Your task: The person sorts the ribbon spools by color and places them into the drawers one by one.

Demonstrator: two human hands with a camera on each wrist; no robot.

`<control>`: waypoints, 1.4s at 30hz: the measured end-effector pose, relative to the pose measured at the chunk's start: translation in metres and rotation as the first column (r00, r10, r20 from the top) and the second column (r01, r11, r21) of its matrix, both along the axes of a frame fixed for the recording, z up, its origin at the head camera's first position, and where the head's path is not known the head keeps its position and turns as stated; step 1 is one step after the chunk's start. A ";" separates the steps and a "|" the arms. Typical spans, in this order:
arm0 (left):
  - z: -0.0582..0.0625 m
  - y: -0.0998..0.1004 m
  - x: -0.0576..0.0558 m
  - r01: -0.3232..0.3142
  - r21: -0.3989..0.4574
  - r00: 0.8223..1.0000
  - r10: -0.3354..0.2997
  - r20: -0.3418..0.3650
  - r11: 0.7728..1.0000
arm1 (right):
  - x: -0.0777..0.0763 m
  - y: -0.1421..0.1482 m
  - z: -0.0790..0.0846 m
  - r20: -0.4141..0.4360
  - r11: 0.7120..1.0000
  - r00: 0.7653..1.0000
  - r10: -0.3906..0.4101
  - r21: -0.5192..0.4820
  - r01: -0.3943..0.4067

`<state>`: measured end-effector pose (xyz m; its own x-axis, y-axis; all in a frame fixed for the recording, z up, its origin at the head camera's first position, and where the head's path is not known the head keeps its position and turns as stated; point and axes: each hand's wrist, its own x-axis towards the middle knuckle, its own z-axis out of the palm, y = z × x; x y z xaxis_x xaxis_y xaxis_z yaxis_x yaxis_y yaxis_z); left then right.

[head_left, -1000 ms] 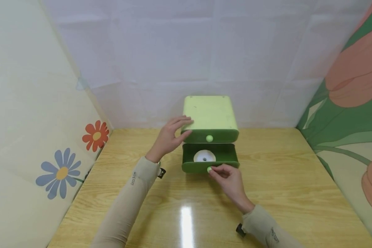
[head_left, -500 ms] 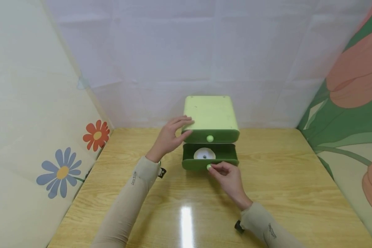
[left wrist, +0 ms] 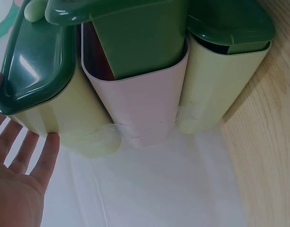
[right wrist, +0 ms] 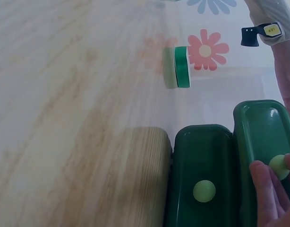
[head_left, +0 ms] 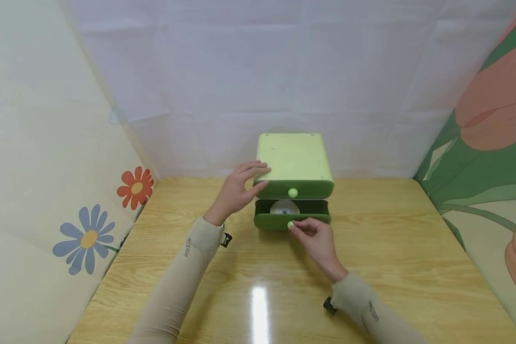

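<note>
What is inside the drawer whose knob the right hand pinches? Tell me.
Inside the drawer is a round whitish thing with a dark centre. The drawer's front covers its nearest part; the cabinet hides the drawer's back.

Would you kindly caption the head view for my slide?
Left hand on green cabinet, right hand pinching knob of partly open drawer.

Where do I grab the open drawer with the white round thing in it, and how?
Probably best by the small round knob, coming straight at it from the front. It sticks out from the middle of the drawer front, so it can be pinched from both sides, as the right hand does now. The rest of the front looks smooth and wide, so harder to grip.
</note>
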<state>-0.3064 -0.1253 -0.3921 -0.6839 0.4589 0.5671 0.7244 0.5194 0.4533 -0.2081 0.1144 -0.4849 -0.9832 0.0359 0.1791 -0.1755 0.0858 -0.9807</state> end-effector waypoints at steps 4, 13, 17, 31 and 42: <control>-0.002 0.000 -0.001 0.001 0.001 1.000 -0.001 0.006 1.000 | -0.005 0.000 0.000 -0.013 1.000 1.000 0.001 -0.013 -0.001; -0.003 0.000 -0.001 -0.002 0.010 1.000 0.002 0.014 1.000 | -0.017 0.001 0.000 -0.020 1.000 1.000 -0.013 0.013 0.013; -0.004 0.000 -0.002 -0.001 0.008 1.000 0.001 0.012 1.000 | -0.021 0.000 0.001 -0.024 0.999 1.000 -0.018 0.026 0.018; -0.003 0.000 0.000 0.004 0.017 1.000 -0.005 0.025 1.000 | -0.032 0.000 0.004 -0.007 0.999 1.000 -0.015 0.046 0.015; -0.003 0.000 -0.001 0.001 0.018 0.999 -0.002 0.034 1.000 | -0.023 -0.003 0.028 0.028 0.997 1.000 -0.004 0.073 0.002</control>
<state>-0.3072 -0.1253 -0.3954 -0.7023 0.4498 0.5517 0.7091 0.5097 0.4872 -0.2313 0.1115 -0.4566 -0.9877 0.0264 0.1540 -0.1480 0.1580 -0.9763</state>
